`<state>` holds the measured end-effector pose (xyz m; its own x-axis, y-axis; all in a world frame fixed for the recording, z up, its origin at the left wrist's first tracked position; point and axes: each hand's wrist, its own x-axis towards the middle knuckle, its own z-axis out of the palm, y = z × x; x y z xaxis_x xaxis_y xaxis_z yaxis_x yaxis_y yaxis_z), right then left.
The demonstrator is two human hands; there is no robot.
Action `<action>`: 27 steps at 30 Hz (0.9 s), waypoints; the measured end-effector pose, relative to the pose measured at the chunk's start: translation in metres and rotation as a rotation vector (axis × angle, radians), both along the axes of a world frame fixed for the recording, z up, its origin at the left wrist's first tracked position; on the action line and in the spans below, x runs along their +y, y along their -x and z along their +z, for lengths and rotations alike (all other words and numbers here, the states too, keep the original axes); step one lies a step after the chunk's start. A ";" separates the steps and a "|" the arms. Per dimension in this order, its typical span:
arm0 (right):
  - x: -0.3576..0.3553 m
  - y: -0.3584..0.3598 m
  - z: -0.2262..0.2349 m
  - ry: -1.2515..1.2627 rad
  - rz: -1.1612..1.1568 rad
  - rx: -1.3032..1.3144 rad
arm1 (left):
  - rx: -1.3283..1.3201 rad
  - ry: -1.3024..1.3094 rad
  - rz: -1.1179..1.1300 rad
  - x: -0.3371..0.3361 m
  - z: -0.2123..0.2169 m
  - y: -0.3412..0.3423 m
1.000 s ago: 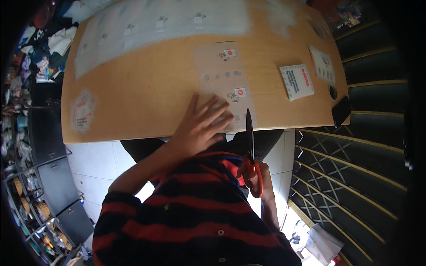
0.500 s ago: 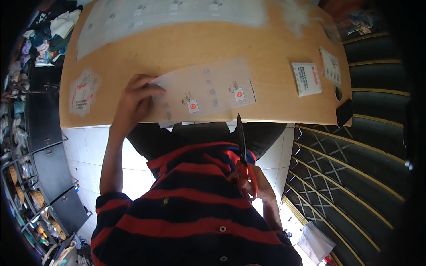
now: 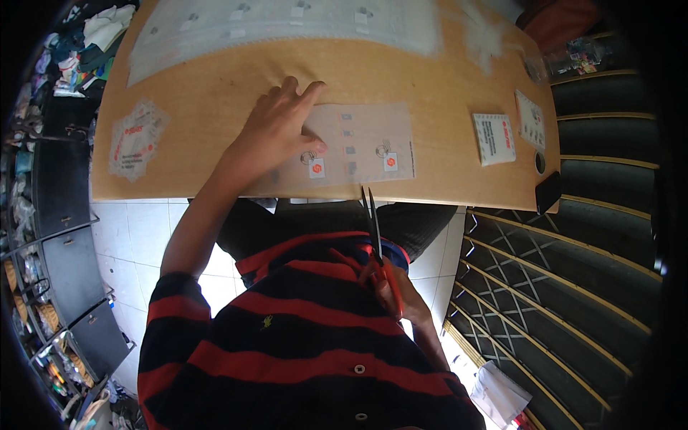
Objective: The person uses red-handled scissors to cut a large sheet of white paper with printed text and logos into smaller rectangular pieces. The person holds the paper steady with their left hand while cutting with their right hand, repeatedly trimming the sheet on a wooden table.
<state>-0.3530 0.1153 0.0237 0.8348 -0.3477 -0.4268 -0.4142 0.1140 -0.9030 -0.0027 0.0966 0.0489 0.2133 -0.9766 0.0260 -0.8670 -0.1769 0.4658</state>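
Note:
A translucent printed sheet (image 3: 365,132) with small orange-and-white labels and round postmark-like prints lies at the table's near edge. My left hand (image 3: 283,122) rests over its left part, fingers spread, the thumb on the sheet; this hides that end. In front of the table, my right hand (image 3: 398,287) grips red-handled scissors (image 3: 375,229). Their dark blades point up toward the sheet, parted a little, with the tips just short of its near edge.
Cut printed pieces (image 3: 136,147) are piled at the table's left. On the right sit a stack of printed pieces (image 3: 494,140), another piece (image 3: 530,118), a round hole (image 3: 540,161) and a black phone-like object (image 3: 548,192). Larger translucent sheets (image 3: 287,21) cover the far side.
My left hand has gone from the sheet's left edge to the right, spreading over it, and the sheet lies flatter. The scissors have shifted slightly left and their blades now part.

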 end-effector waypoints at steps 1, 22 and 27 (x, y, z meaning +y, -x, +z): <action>0.000 -0.001 -0.001 0.014 0.011 -0.003 | -0.006 -0.018 -0.010 -0.004 -0.002 -0.002; 0.007 -0.044 -0.015 0.256 -0.132 -0.005 | 0.711 -0.101 -0.403 -0.092 -0.024 -0.051; 0.002 -0.050 -0.016 0.234 -0.165 0.004 | 0.781 -0.106 -0.251 -0.085 -0.020 -0.048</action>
<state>-0.3034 0.1172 0.0080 0.7573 -0.5682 -0.3220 -0.4108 -0.0312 -0.9112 0.0449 0.0115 0.0290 -0.0931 -0.9865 -0.1345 -0.3201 -0.0983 0.9423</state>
